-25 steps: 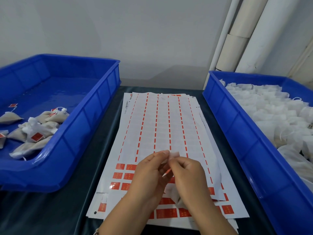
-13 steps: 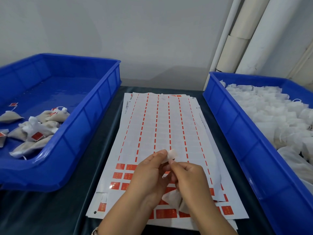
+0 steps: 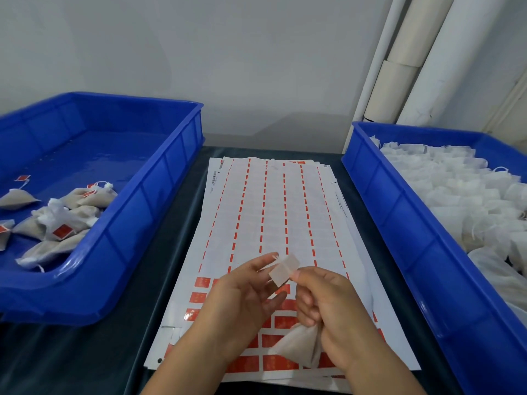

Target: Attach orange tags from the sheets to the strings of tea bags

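Square pale tag [image 3: 283, 269] pinched; soft tea bag [image 3: 299, 347] hangs.

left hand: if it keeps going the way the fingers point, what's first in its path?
The left hand points up-right toward the tag pinched by the right hand. That tag and its string look first; its fingertips are about there already. Depth unclear; beyond lies the sticker sheet.
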`<state>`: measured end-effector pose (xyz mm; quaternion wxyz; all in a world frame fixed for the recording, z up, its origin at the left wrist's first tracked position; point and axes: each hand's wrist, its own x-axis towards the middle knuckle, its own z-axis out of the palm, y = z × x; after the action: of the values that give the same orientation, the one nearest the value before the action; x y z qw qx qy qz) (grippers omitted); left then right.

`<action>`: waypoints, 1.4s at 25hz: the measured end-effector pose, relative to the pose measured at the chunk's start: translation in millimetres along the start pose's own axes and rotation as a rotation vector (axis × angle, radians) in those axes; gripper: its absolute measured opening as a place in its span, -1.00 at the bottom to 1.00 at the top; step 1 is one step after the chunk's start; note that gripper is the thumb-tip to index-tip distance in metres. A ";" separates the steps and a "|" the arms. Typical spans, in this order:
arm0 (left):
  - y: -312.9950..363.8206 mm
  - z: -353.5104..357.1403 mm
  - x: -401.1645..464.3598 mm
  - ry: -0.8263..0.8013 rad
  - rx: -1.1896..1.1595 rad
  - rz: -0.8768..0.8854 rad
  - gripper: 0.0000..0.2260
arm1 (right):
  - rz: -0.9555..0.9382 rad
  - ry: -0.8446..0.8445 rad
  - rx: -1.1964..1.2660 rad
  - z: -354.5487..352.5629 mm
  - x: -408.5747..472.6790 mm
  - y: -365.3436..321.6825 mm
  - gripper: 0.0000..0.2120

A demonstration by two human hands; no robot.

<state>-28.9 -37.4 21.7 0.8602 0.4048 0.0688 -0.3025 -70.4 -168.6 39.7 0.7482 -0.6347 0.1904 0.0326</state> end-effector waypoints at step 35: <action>34.6 31.8 -18.2 0.084 0.894 0.432 -0.87 | -0.351 0.110 -0.176 14.3 -1.6 -30.4 -0.83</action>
<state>-27.7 -35.5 72.1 0.6420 0.7508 -0.1183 -0.1007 -59.5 -160.3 70.5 0.6724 -0.7220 0.1138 -0.1168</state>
